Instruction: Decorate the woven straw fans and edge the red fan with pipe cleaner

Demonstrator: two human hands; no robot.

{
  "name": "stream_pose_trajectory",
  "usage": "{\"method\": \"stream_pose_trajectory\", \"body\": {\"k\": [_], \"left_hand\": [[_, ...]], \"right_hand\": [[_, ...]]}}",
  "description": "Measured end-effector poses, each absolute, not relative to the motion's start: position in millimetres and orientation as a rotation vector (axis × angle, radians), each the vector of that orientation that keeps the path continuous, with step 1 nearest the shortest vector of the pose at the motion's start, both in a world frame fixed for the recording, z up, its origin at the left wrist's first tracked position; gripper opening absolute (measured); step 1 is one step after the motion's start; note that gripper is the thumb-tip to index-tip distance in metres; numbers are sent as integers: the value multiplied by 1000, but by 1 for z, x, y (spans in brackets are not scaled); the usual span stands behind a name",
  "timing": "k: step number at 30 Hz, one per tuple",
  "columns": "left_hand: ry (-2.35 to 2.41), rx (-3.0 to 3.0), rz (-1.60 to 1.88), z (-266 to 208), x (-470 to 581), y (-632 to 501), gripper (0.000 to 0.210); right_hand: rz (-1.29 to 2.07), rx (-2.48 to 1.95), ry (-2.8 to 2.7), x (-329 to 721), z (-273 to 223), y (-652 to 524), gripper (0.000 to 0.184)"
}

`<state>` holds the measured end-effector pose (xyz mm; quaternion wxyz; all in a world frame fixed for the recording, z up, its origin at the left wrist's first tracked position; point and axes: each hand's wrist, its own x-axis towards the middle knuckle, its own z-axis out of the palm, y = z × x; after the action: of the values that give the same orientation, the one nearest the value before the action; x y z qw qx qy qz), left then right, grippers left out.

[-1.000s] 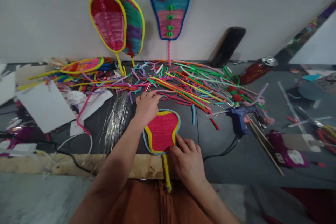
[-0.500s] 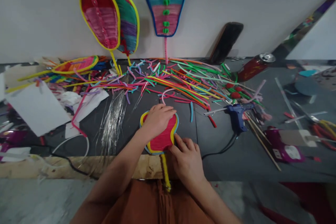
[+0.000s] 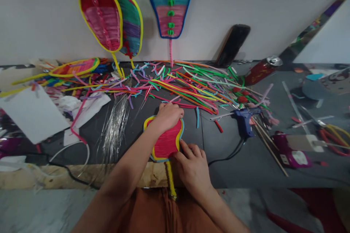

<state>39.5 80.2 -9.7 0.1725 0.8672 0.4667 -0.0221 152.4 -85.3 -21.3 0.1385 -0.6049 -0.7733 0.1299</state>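
A small paddle-shaped fan [image 3: 166, 145] lies flat at the table's front edge, wound in deep pink with yellow and light blue fuzzy borders. Its yellow pipe-cleaner handle [image 3: 171, 180] hangs over the edge toward me. My left hand [image 3: 170, 115] is closed at the fan's top edge, fingers curled. A pink pipe cleaner [image 3: 175, 99] shows just beyond its fingertips and seems to run into them; the grip itself is hidden. At the lower right rim, my right hand [image 3: 193, 164] is closed, thumb and fingers pinching the fan's border near the handle.
Loose pipe cleaners [image 3: 188, 91] spread along the back. Finished fans [image 3: 102, 18] lean on the wall, beside a phone [image 3: 233, 45]. To the right are a can [image 3: 262, 71], a blue glue gun [image 3: 244, 122] and scissors [image 3: 332, 134]. Silver tinsel [image 3: 115, 131] lies left.
My left fingers have curled in and moved slightly up at the fan's top. The pink pipe cleaner's raised curve has dropped to a short visible piece. My right hand keeps its place on the rim.
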Motion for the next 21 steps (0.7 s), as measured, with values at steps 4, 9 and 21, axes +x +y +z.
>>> {"method": "stream_pose_trajectory", "body": {"k": [4, 9, 21], "left_hand": [[1231, 2491, -46, -10, 35, 83, 18], [1164, 2523, 19, -18, 32, 85, 19], [1294, 2516, -69, -8, 44, 91, 14]], "right_hand": [[377, -1749, -2234, 152, -21, -85, 12], [365, -1733, -2218, 153, -21, -85, 12], [359, -1753, -2234, 152, -22, -86, 12]]}}
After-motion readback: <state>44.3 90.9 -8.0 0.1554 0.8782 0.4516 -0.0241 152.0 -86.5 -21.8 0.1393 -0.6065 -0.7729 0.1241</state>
